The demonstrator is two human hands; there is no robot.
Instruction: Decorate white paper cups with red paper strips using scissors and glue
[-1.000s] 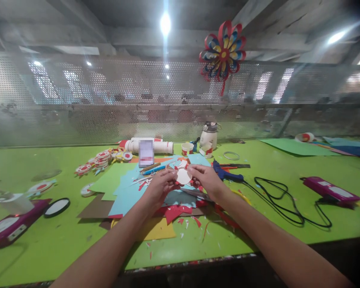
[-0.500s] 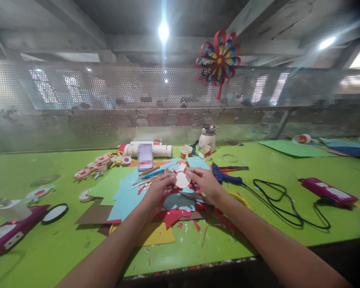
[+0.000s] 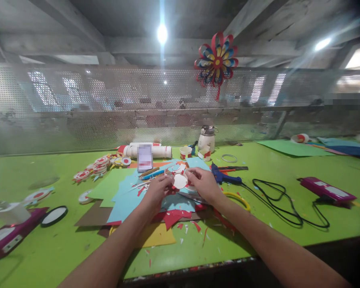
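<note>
A round white paper disc [image 3: 180, 182] with small red tabs on its rim is held in front of me, above the paper pile. The fingers of my left hand [image 3: 159, 189] are closed on its left edge. My right hand [image 3: 203, 183] pinches at its upper right edge; the fingertips partly hide the red tabs there. Under the hands lie light blue paper sheets [image 3: 124, 204] and red paper scraps [image 3: 172, 218]. Just left of the disc are a blue pen [image 3: 152, 174] and a brown pen [image 3: 148, 172].
A blue glue gun [image 3: 228, 176] with a black cord lies right, near a purple power strip [image 3: 327, 188]. Decorated discs [image 3: 100, 165] are stacked left. A phone [image 3: 145, 157] leans against white rolls [image 3: 163, 151]. A bottle [image 3: 207, 138] stands behind; yellow-handled scissors [image 3: 238, 200] lie right.
The disc has shifted slightly left and down and tilted a little between my hands. Both hands stay at it, the right fingers slightly repositioned along its edge. The view has shifted slightly.
</note>
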